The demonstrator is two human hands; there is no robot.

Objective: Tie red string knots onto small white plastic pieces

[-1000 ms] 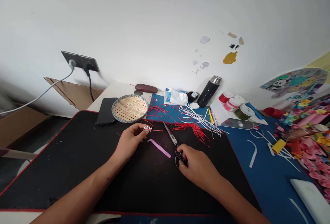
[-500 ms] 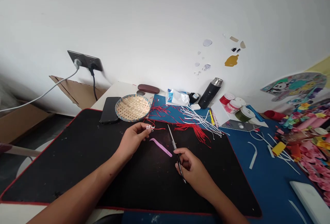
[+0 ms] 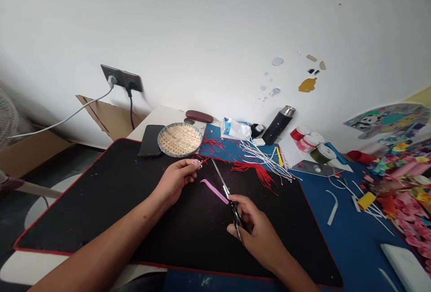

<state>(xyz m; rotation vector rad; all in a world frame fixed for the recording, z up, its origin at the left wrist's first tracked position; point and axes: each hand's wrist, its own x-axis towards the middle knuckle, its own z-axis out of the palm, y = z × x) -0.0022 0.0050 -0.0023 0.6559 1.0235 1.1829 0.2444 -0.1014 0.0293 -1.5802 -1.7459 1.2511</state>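
Observation:
Pinched in my left hand (image 3: 180, 176) is a small knotted cord piece (image 3: 197, 163), white with red strands sticking out to the right. My right hand (image 3: 251, 224) holds a pair of scissors (image 3: 222, 182) by its dark handles, with the blades pointing up and left. The blade tips are close to the red strands; whether they touch I cannot tell. Between the two hands, purple tweezers (image 3: 215, 192) lie on the black mat (image 3: 188, 238). Part of the knotted piece is hidden by my fingers.
Beyond my left hand stand a woven basket (image 3: 180, 139) and a black phone (image 3: 151, 141). Red cords (image 3: 262, 175) and white cords (image 3: 266, 157) lie at the back right, near a thermos (image 3: 279, 125), a tissue pack (image 3: 235, 128) and ribbon spools (image 3: 308, 141).
The scissors have swung left, and their tips are now nearer the red strands by my left hand. The whole view has shifted slightly.

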